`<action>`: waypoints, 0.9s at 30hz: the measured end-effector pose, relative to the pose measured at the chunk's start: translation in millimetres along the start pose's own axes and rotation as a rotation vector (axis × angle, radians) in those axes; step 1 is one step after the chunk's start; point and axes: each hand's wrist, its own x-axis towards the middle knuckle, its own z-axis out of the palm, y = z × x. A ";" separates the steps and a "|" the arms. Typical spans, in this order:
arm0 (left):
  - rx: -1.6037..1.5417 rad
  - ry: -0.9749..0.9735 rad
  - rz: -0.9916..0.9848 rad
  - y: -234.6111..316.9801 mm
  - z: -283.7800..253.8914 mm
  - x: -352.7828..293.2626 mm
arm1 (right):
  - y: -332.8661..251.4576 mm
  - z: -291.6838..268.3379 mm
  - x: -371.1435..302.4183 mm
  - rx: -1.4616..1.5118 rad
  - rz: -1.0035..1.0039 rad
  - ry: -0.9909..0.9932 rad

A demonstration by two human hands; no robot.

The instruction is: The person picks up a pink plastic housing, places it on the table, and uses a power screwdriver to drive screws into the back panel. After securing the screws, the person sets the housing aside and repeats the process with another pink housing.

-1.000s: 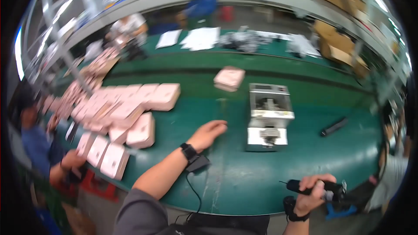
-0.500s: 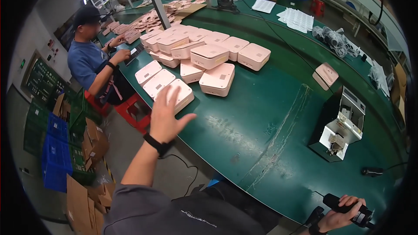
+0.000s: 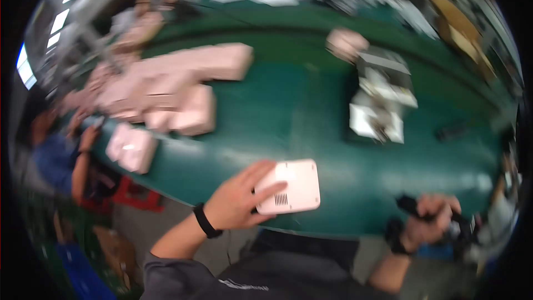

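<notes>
A pale pink plastic case (image 3: 302, 183) with rounded corners lies at the table's near edge. Its upward face has a slotted vent and corner holes. My left hand (image 3: 239, 197) grips it from the left, fingers over the top and thumb at the near side. On the right, my right hand (image 3: 430, 223) is closed around a black electric screwdriver (image 3: 408, 205), held over the table's near right edge; motion blurs its tip. Two smaller groups of pink parts (image 3: 132, 147) lie at the left edge, before a big stack of pink cases (image 3: 166, 80).
A black and silver machine (image 3: 386, 80) stands on the green table (image 3: 272, 116), with another pink case (image 3: 345, 43) behind it. A dark cylindrical object (image 3: 452, 131) lies to the right. A co-worker in blue (image 3: 53, 158) is at the far left, near a red stool (image 3: 136, 193).
My left hand, earlier open over the pink cases at the left, now holds one in front of me. The view has swung right. The screwdriver stays in my right hand.
</notes>
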 end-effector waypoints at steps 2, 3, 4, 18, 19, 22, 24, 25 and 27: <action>-0.071 -0.058 0.161 15.5 19.3 38.6 | 10.7 22.0 2.4 -0.128 -0.041 -0.064; -0.086 -0.099 0.231 16.6 25.9 62.6 | 12.5 28.4 3.6 -0.190 -0.031 -0.058; -0.083 -0.129 0.296 19.9 33.2 83.9 | 11.3 30.0 7.5 -0.234 -0.021 -0.056; -0.313 -0.085 0.284 25.4 66.0 130.3 | 19.8 143.0 104.1 -0.328 -0.050 -0.374; -0.365 -0.083 0.258 21.6 69.8 131.5 | 29.6 147.7 107.1 -0.337 -0.061 -0.382; -0.476 -0.077 0.208 14.3 74.9 133.9 | 40.6 154.1 110.2 -0.394 -0.043 -0.418; -0.460 -0.113 0.212 10.0 76.0 135.5 | 46.4 151.7 112.1 -0.490 0.020 -0.455; -0.454 -0.135 0.212 7.6 78.6 137.9 | 47.7 147.7 111.3 -0.497 0.030 -0.454; -0.442 -0.115 0.212 8.5 77.0 136.2 | 31.2 141.8 99.2 -0.473 0.052 -0.423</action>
